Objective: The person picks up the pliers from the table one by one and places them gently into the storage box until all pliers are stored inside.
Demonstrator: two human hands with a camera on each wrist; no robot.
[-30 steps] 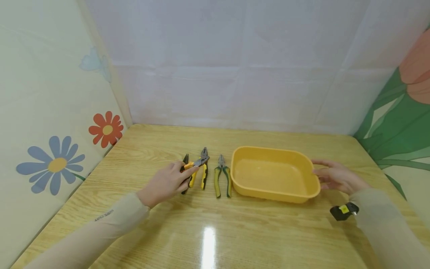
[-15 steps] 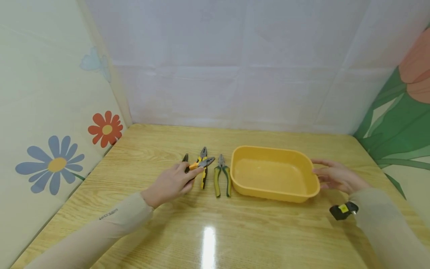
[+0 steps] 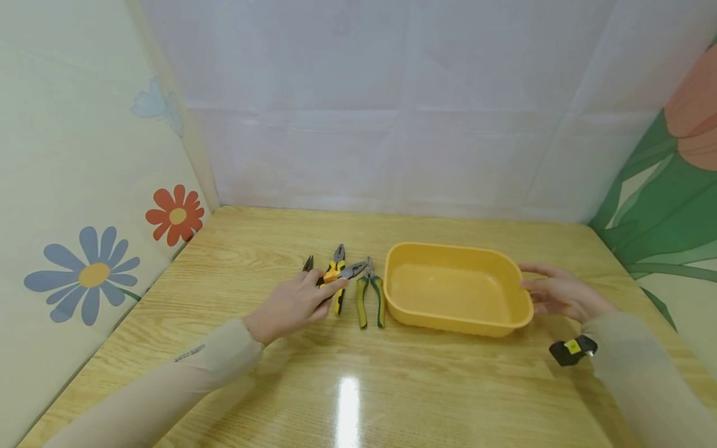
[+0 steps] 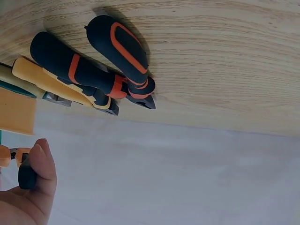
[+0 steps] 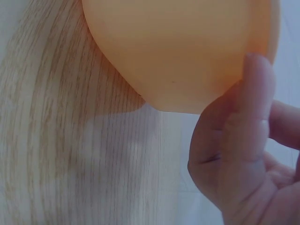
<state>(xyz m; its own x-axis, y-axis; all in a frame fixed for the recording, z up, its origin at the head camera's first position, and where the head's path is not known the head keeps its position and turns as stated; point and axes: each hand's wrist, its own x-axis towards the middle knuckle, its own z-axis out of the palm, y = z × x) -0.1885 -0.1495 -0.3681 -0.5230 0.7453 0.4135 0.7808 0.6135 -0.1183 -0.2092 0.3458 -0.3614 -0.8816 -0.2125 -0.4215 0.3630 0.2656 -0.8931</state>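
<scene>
yellow, plastic by the look of it: that is the basin (image 3: 448, 323) between my hands in the head view. progress looks early to me: the orange-handled pliers (image 3: 343, 274) are in hand, none sit in the basin. three pairs are left on the table (image 3: 448, 386): dark pliers (image 3: 309, 262) just beyond my left hand (image 3: 291, 308), yellow-and-black pliers (image 3: 339, 252) ahead of it, green pliers (image 3: 361, 302) to its right. my right hand (image 3: 566, 295) touches the basin's outer end.

from the left wrist, i see my left thumb clamped on a dark handle of the orange-handled pliers; the other fingers barely show. the dark pliers lie well apart from that grip, handles spread.

from the right wrist, one digit rests against the basin's wall near the rim; the fingers look relaxed and apart, not curled round it.
</scene>
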